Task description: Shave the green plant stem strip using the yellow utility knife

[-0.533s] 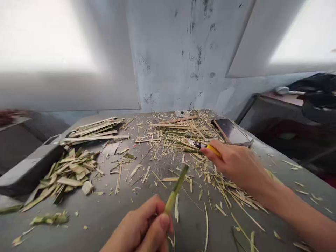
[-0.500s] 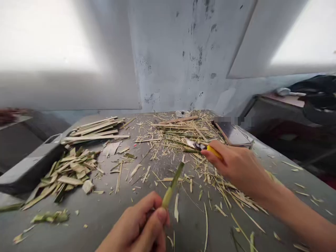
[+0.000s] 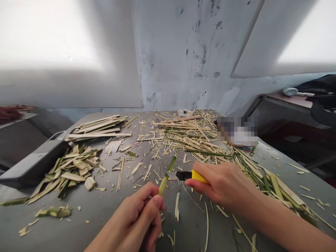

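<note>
Yellow-and-black utility knife [image 3: 187, 175] at slim green bamboo-like strip [image 3: 163, 184], part pared, we judge.
Our left hand [image 3: 139, 213] pinches the strip at near centre; our right hand [image 3: 222, 183] grips the knife, its blade touching or just beside the strip (we cannot tell which). The lighter near length looks pared; dark green is left at the far end.

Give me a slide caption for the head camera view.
Left hand grips a green strip, right hand holds a yellow-handled knife, its blade at the strip, over a table strewn with shavings.
</note>
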The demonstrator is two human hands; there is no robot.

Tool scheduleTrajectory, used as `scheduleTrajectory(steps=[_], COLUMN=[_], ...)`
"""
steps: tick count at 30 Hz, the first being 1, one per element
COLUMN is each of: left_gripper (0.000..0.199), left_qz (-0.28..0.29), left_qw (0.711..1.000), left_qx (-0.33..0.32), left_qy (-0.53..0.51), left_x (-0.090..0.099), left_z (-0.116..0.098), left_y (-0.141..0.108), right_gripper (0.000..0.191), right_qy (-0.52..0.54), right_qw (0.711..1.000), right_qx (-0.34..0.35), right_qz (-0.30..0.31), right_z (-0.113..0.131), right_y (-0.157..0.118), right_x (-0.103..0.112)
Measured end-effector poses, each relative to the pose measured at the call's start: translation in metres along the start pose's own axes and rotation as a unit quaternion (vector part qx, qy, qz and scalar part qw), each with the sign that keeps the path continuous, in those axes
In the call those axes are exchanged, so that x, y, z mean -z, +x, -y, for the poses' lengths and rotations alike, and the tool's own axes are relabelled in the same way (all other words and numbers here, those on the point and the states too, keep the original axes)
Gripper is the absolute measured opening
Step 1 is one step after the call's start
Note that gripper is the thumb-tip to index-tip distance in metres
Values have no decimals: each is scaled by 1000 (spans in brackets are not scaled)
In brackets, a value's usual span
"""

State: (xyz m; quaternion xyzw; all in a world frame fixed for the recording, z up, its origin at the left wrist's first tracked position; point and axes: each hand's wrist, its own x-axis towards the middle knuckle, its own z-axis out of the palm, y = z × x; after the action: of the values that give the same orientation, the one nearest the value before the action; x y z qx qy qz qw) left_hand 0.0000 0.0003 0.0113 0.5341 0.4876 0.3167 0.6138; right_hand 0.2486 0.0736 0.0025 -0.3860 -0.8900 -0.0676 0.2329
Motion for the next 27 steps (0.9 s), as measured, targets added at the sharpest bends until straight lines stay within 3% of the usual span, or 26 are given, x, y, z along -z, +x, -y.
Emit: scheduleTrajectory(steps=[7,11,14,16,20,23,27], left_gripper=[56,54,51,48,38,32,31], left_qz=[45,95,68,63,92,112,126], left_qw=[993,993,996,995,986,975,968], left_qx=[56,57,19,0,-6,-3,-2], left_qy=[-98,-51,-51,-74,-138,-190,-217], left_x=[4,2,3,6,12,12,9], left_z=[-11,-8,-2,3,10,11,14], left_y=[8,2,3,7,13,13,13], right_gripper=[59,70,67,61,51,48,47], right_qy=[-85,-191,-219,-157,21,37,43], right_qw=[995,964,945,963,998,998,997], right_qx=[-51,-185,-240,-209,-41,26,49], right_qz=[1,-1,-43,-67,-52,-43,-32], right_z=[0,-40,-60,-54,-15,6,11], right_y=[6,6,6,7,8,5,2], right_x=[-4,6,20,25,20,11,3])
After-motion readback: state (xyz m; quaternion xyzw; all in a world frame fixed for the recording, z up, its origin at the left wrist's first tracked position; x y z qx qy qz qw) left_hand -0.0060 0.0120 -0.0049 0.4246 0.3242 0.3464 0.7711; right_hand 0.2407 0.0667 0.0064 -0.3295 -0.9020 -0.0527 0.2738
